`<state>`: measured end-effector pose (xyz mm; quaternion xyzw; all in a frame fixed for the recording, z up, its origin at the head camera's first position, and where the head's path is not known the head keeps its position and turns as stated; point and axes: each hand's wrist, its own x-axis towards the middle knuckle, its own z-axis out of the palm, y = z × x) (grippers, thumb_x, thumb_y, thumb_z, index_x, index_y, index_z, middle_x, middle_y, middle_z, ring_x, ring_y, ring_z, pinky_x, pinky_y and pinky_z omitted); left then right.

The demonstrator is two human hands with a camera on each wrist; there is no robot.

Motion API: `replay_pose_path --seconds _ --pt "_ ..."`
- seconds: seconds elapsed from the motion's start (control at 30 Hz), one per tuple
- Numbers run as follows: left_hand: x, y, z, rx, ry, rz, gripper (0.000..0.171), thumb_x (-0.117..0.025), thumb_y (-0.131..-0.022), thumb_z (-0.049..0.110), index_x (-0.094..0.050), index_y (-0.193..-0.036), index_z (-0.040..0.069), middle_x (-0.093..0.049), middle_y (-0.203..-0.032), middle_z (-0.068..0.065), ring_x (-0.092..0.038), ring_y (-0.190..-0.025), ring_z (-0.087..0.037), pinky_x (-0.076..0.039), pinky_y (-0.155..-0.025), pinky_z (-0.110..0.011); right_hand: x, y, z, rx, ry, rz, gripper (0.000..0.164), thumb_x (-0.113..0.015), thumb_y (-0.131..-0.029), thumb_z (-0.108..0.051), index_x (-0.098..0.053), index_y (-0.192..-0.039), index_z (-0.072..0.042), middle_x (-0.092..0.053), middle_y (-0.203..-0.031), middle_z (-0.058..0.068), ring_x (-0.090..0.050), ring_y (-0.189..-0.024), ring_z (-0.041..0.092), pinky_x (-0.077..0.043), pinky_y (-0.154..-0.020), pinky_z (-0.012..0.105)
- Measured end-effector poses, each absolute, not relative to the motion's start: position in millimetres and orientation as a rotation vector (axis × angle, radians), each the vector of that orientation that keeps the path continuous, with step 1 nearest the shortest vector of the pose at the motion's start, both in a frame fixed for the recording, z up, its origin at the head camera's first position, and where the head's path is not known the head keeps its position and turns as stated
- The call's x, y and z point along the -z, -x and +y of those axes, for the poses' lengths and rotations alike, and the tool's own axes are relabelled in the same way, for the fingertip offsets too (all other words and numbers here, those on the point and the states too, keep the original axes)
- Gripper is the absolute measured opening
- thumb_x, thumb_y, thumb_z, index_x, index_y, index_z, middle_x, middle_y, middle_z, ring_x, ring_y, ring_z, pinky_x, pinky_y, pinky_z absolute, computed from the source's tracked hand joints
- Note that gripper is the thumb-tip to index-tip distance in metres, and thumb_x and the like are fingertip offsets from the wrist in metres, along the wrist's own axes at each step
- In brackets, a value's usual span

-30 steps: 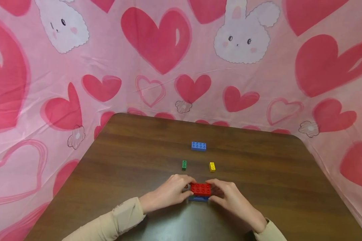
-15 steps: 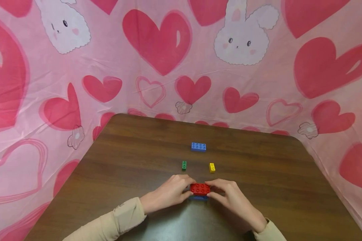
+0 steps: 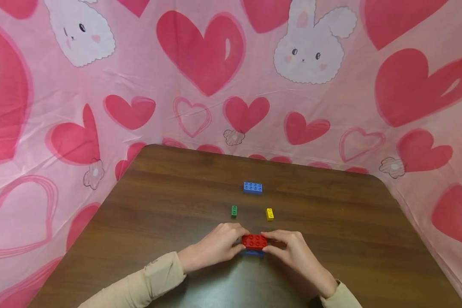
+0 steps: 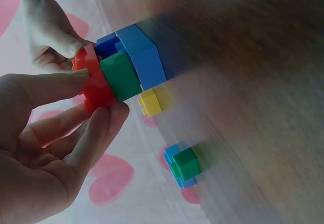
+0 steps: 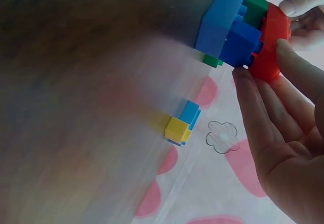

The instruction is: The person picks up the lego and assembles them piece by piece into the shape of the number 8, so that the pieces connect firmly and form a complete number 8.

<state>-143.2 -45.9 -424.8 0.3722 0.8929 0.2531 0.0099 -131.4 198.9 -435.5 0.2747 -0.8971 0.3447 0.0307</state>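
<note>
A red eight-stud toy brick (image 3: 254, 242) is pinched at its left end by my left hand (image 3: 214, 243) and at its right end by my right hand (image 3: 294, 252), thumbs on the near side. Beneath it is a blue base brick (image 4: 143, 56) on the table. Between them a green brick (image 4: 120, 76) stands at the left, and a darker blue brick (image 5: 240, 42) at the right. In the right wrist view the red brick leans slightly, and studs of the darker blue brick show in a narrow gap under it.
Beyond the hands, a small green brick (image 3: 234, 211) and a small yellow brick (image 3: 270, 214) lie apart on the brown table (image 3: 169, 192). A lighter blue eight-stud brick (image 3: 253, 188) lies farther back. Pink heart-patterned cloth (image 3: 200, 115) hangs behind the table.
The right fingers have shifted slightly left and closed in on the red brick's right end. The red brick now covers more of the blue base in the head view. The left hand barely moves.
</note>
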Motion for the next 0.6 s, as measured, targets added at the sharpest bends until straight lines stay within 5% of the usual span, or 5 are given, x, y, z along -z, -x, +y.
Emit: replay_pose_path --seconds 0.3,0.6 --pt "426 143 -44 -0.791 -1.166 2.788 0.028 -0.073 -0.089 0.017 -0.07 -0.115 0.006 -0.073 -0.105 -0.005 -0.068 -0.088 -0.009 -0.056 -0.076 -0.017 436 138 207 -1.082 -1.014 -2.786 0.039 -0.08 -0.08 -0.01 -0.071 -0.118 -0.008 -0.076 -0.107 0.006 -0.073 -0.09 0.01 -0.061 -0.076 0.028" --pt "426 144 -45 -0.821 -1.175 2.8 0.026 -0.074 -0.089 0.015 -0.072 -0.112 0.005 -0.074 -0.103 -0.006 -0.07 -0.089 -0.012 -0.056 -0.074 -0.018 436 141 206 -0.868 -1.111 -2.758 0.038 -0.08 -0.08 -0.012 -0.071 -0.117 -0.013 -0.076 -0.106 -0.002 -0.071 -0.092 0.006 -0.059 -0.078 0.023"
